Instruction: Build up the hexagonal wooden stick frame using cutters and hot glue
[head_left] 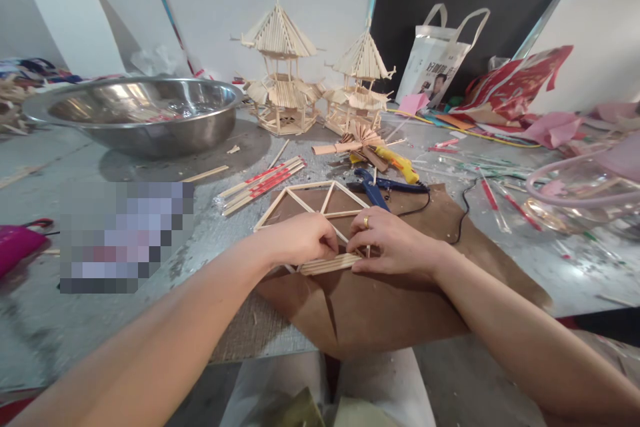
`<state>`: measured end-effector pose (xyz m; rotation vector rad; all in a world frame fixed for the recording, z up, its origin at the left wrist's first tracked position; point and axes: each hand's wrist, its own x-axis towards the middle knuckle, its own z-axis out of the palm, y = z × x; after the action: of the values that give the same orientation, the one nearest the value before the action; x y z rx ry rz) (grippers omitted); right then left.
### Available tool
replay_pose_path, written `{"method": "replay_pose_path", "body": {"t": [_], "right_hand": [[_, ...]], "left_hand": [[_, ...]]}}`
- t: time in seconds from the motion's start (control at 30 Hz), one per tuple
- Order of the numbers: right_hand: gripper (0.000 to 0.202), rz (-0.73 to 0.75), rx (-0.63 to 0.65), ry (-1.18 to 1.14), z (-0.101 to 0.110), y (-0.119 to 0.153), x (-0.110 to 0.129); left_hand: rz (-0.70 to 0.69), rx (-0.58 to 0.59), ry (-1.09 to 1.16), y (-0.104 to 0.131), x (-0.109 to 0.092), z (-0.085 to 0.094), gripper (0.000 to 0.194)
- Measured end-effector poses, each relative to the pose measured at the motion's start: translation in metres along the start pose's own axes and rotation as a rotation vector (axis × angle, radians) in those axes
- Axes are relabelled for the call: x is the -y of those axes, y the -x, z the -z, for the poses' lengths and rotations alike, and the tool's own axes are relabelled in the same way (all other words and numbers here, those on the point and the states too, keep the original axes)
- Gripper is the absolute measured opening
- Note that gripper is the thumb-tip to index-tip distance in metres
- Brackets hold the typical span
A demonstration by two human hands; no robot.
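Two stick towers stand roofed, bench's far edge. Stick frame, near edge: one stick row on, upper sections bare. Left hand, right hand: fingers part-curled at row, hold unclear.

Touching stick row with left hand and right hand, at near side of stick frame over brown sheet. Can see two stick pagodas beyond, right of steel basin.
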<state>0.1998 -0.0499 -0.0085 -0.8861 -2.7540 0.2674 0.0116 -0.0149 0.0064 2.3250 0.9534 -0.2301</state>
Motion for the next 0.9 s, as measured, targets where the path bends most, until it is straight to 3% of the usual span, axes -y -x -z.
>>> {"method": "replay_pose_path", "body": {"t": [0.2,0.3,0.37,0.47,0.57,0.73,0.9], "right_hand": [[0.024,0.001,-0.025,-0.037,0.001,0.000,0.002],[0.023,-0.074,-0.159,-0.088,0.003,0.002,-0.005],[0.020,-0.233,-0.298,-0.093,0.004,0.005,-0.018],[0.021,-0.644,-0.446,-0.034,0.004,0.009,-0.042],[0.030,-0.891,-0.406,0.033,0.001,0.011,-0.059],[0.046,-0.937,-0.260,0.093,-0.005,0.007,-0.060],[0.031,-0.904,-0.337,0.125,-0.002,0.009,-0.060]], "left_hand": [[-0.001,-0.003,0.002,-0.001,0.001,-0.001,0.022],[0.012,-0.006,0.012,0.000,-0.001,0.000,0.022],[0.045,-0.008,0.014,0.002,-0.004,0.001,0.022],[0.075,-0.014,0.010,0.003,-0.007,0.003,0.023],[0.069,-0.022,0.001,0.003,-0.008,0.003,0.022],[0.080,-0.020,0.018,0.004,-0.007,0.003,0.022],[0.063,-0.019,0.027,0.003,-0.006,0.002,0.021]]}}
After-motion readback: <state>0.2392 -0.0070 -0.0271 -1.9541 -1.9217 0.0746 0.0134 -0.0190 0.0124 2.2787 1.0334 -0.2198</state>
